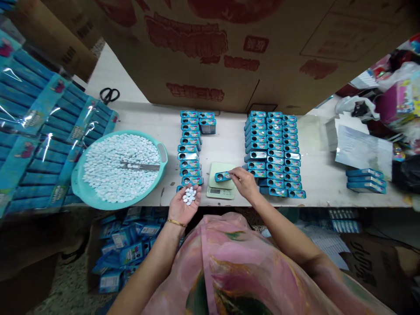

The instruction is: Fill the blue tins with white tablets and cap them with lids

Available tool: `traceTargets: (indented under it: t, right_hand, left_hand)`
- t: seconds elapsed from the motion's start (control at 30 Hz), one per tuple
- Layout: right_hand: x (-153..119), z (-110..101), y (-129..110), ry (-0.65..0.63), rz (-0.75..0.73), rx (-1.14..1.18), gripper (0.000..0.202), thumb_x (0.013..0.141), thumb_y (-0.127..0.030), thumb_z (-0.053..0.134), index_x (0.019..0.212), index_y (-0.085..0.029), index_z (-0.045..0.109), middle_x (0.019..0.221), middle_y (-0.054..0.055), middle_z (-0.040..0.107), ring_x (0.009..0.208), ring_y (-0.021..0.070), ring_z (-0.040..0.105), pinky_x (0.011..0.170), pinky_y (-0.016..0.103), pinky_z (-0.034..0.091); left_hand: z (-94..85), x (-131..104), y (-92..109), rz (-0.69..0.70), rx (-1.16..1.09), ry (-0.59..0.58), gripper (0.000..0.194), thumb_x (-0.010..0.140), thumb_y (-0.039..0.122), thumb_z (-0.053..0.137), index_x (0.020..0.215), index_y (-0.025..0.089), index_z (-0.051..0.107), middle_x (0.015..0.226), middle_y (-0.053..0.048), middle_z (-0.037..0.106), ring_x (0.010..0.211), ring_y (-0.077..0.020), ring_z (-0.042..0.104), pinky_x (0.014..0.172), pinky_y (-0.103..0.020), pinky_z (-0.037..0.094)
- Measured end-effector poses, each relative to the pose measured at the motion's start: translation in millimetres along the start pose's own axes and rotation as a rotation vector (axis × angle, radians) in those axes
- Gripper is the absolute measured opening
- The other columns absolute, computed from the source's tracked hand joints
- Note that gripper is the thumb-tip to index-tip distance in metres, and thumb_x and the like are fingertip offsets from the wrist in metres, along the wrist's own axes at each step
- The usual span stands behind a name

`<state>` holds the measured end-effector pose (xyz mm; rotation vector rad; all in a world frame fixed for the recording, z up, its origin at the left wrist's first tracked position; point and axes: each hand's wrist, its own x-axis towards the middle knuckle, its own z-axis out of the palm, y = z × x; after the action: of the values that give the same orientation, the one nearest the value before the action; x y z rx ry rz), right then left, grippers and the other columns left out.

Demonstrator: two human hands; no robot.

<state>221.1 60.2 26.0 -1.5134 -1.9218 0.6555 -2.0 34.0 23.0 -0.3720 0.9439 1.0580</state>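
Note:
My left hand (184, 205) is cupped palm up at the table's front edge, holding a small heap of white candies (190, 196). At the middle of the table, a small blue box (222, 176) with a dark round hole in its top is on a pale green kitchen scale (221, 193). The fingers of my right hand (244, 183) are pinched at the box's right end. On the left, a turquoise basin (163, 154) is full of similar candies, with a flat metal scoop (141, 166) lying in them.
Blue boxes stand in rows left (189, 155) and right (274, 159) of the scale. A large carton (197, 52) rises behind. Scissors (109, 95) lie back left, beside wrapped blue packs (42, 127). Three boxes (365, 180) are stacked far right; an open carton sits below the table.

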Motion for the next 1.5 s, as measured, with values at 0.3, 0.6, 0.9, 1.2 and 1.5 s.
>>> traceTargets:
  t: [0.3,0.6,0.9,1.2,1.5]
  right_hand:
    - [-17,-12,25,0.064,0.099,-0.021,0.019,0.081,-0.021,0.043,0.090,-0.018,0.059,0.088,0.005,0.058,0.080,0.0139,0.054,0.072,0.027,0.044]
    - [-1,-3,22,-0.141,-0.010,-0.173,0.047,0.072,-0.023,0.056,0.118,-0.019,0.043,0.116,0.008,0.045,0.106,0.0203,0.040,0.090,0.037,0.036]
    - [23,10,27,-0.370,-0.032,-0.326,0.038,0.074,-0.019,0.053,0.112,-0.018,0.048,0.102,0.007,0.053,0.092,0.0194,0.046,0.081,0.033,0.039]
    - [168,54,42,-0.228,-0.003,-0.434,0.038,0.076,-0.018,0.049,0.113,-0.016,0.048,0.107,0.010,0.051,0.093,0.0220,0.046,0.079,0.033,0.039]
    - [96,-15,72,-0.019,-0.114,-0.477,0.028,0.083,-0.019,0.040,0.107,-0.017,0.053,0.112,0.008,0.048,0.104,0.0205,0.040,0.088,0.037,0.035]
  left_hand:
    - [-33.7,-9,11,-0.030,-0.017,-0.100,0.018,0.076,0.007,0.038,0.085,0.012,0.053,0.067,-0.002,0.050,0.049,-0.0047,0.045,0.036,-0.013,0.033]
    - [-33.6,-10,11,-0.015,0.040,-0.108,0.021,0.076,0.005,0.036,0.088,0.012,0.053,0.069,-0.003,0.049,0.051,-0.0055,0.044,0.035,-0.013,0.031]
    - [-29.5,-6,19,-0.005,0.035,-0.079,0.020,0.075,0.006,0.039,0.084,0.013,0.056,0.068,-0.004,0.051,0.051,-0.0057,0.044,0.035,-0.013,0.032]
    - [-33.7,-14,23,0.100,-0.042,-0.012,0.022,0.075,0.006,0.039,0.086,0.014,0.057,0.068,-0.003,0.051,0.050,-0.0054,0.044,0.035,-0.013,0.033]
    - [-35.2,-10,19,0.021,0.031,0.026,0.022,0.075,0.005,0.037,0.083,0.014,0.056,0.067,-0.003,0.051,0.048,-0.0055,0.044,0.034,-0.013,0.033]
